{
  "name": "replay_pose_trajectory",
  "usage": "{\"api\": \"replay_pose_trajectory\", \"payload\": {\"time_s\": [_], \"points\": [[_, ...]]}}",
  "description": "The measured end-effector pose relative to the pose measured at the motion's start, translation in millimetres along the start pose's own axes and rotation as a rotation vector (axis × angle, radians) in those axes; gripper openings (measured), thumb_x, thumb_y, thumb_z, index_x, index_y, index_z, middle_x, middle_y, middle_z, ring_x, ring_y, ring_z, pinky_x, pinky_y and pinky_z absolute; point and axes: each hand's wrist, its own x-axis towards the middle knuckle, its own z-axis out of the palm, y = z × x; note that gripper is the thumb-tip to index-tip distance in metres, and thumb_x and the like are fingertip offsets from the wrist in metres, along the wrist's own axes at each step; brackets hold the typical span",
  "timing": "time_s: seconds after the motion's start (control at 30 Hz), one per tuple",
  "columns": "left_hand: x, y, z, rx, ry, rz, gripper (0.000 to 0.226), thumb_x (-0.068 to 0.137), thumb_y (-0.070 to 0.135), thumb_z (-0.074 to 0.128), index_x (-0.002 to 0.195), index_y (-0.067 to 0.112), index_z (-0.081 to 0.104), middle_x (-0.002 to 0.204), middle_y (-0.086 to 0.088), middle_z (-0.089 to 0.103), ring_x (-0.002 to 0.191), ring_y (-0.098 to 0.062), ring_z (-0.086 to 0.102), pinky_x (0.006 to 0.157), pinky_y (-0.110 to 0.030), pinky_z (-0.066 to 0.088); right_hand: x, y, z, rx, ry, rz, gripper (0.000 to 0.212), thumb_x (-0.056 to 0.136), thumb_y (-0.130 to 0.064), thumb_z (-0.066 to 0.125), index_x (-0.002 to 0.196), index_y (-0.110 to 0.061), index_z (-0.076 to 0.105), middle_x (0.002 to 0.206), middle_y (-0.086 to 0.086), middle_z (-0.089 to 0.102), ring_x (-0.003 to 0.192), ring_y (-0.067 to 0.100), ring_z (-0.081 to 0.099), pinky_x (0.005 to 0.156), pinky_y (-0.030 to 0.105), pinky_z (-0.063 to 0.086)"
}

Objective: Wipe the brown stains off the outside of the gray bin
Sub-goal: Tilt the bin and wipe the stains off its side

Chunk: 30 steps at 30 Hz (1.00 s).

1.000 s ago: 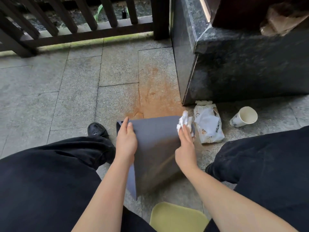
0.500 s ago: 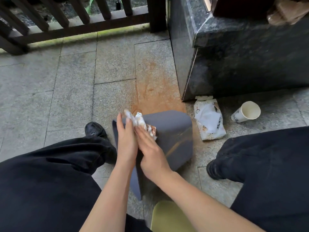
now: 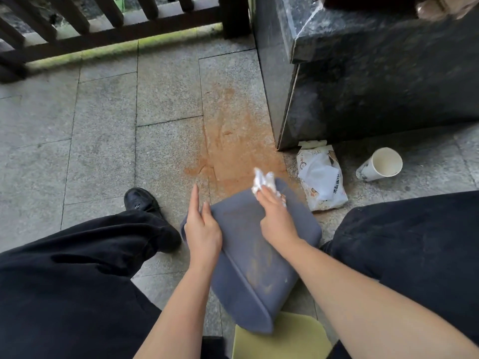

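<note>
Gray bin [image 3: 248, 257] tilted, left hand [image 3: 203, 229] clasping its 9 o'clock edge. Right hand [image 3: 276, 216] pinches crumpled tissue [image 3: 263, 181] against the 12 o'clock end. Brown stains [image 3: 259, 270] remain toward 6 o'clock; wiping looks partway done.

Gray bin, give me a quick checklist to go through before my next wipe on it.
1. Bin steadied: ok, left hand grips the gray bin at its left edge.
2. Wipe in hand: ok, right hand holds the crumpled tissue at the bin's far edge.
3. Tissue still clean: cannot tell, mostly white, some brown near the fingers.
4. Stains gone: not ok, brown speckles remain on the near face.
5. Spare wipes nearby: cannot tell, the white packet lies beside the bin, contents unclear.
</note>
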Motion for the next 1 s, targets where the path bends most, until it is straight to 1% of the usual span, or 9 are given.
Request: {"api": "replay_pose_trajectory", "payload": {"time_s": [0.17,0.27,0.4,0.57,0.7,0.77,0.83,0.9,1.0], "points": [[8,-2,-9,0.047,0.032,-0.009,0.05,0.106,0.024,0.042,0.155,0.026,0.033,0.151,0.006,0.044,0.134,-0.003,0.038,0.092,0.002,0.019,-3,35,-10,0.056,-0.183,0.374,0.066,0.088,0.007,0.042,0.146,-0.023,0.045,0.156,0.006,0.035,0.135,0.039,0.04,0.107,0.039,0.037],[13,-4,-8,0.061,0.001,-0.007,0.05,0.107,0.03,0.037,0.157,0.026,0.028,0.15,0.001,0.045,0.135,-0.012,0.036,0.089,0.002,0.016,-12,-4,0,0.034,-0.156,0.141,0.072,0.08,0.013,0.04,0.142,-0.023,0.048,0.156,0.0,0.035,0.14,0.043,0.031,0.108,0.042,0.033],[15,-7,-9,0.049,0.007,0.01,0.049,0.107,0.029,0.037,0.156,0.024,0.031,0.148,-0.007,0.048,0.127,-0.012,0.041,0.081,0.008,0.018,-32,-73,13,0.241,-0.203,-0.317,0.085,0.07,0.019,0.038,0.148,-0.014,0.043,0.158,-0.007,0.027,0.15,0.007,0.01,0.124,0.032,0.011],[18,-7,-5,-0.251,-0.038,-0.174,0.057,0.103,0.044,0.04,0.156,0.041,0.019,0.145,0.021,0.034,0.117,0.019,0.037,0.086,0.001,0.026,-39,-81,17,0.29,-0.32,-0.348,0.086,0.077,0.018,0.037,0.154,-0.02,0.029,0.162,-0.007,0.022,0.149,-0.003,0.009,0.122,0.021,0.01],[18,-19,-6,-0.163,-0.057,-0.161,0.061,0.103,0.031,0.038,0.155,0.046,0.012,0.143,0.027,0.026,0.119,0.022,0.028,0.09,0.0,0.023,-24,-56,23,0.148,-0.328,-0.292,0.086,0.077,0.024,0.037,0.152,-0.018,0.036,0.16,-0.013,0.017,0.148,0.0,0.008,0.114,0.007,0.002],[15,-34,-6,-0.115,-0.059,-0.186,0.062,0.104,0.022,0.036,0.155,0.048,0.012,0.148,0.019,0.039,0.104,0.017,0.047,0.08,0.003,0.033,-24,-40,27,0.08,-0.31,-0.252,0.087,0.077,0.025,0.037,0.152,-0.017,0.034,0.157,-0.018,0.011,0.149,0.002,0.004,0.112,0.006,0.001],[15,-43,-3,-0.126,-0.089,-0.257,0.066,0.101,0.021,0.038,0.15,0.057,0.013,0.135,-0.009,0.061,0.074,-0.011,0.058,0.071,-0.025,0.047,-24,-25,28,0.032,-0.275,-0.199,0.09,0.076,0.025,0.039,0.154,-0.019,0.031,0.158,-0.019,0.008,0.148,0.0,0.0,0.114,0.008,0.001],[16,-44,4,-0.213,-0.135,-0.36,0.067,0.096,0.029,0.047,0.147,0.061,0.017,0.126,-0.016,0.064,0.08,-0.027,0.062,0.078,-0.043,0.05,-23,-17,28,0.027,-0.255,-0.159,0.09,0.076,0.024,0.04,0.154,-0.02,0.03,0.162,-0.014,0.009,0.149,0.0,-0.002,0.115,0.012,0.001],[17,-46,12,-0.3,-0.174,-0.41,0.079,0.091,0.021,0.06,0.152,0.051,0.021,0.082,0.008,0.067,0.072,-0.017,0.06,0.069,-0.031,0.052,-22,-19,27,0.031,-0.264,-0.133,0.089,0.077,0.023,0.04,0.155,-0.019,0.028,0.165,-0.009,0.008,0.15,0.003,-0.003,0.12,0.02,0.004]]}}
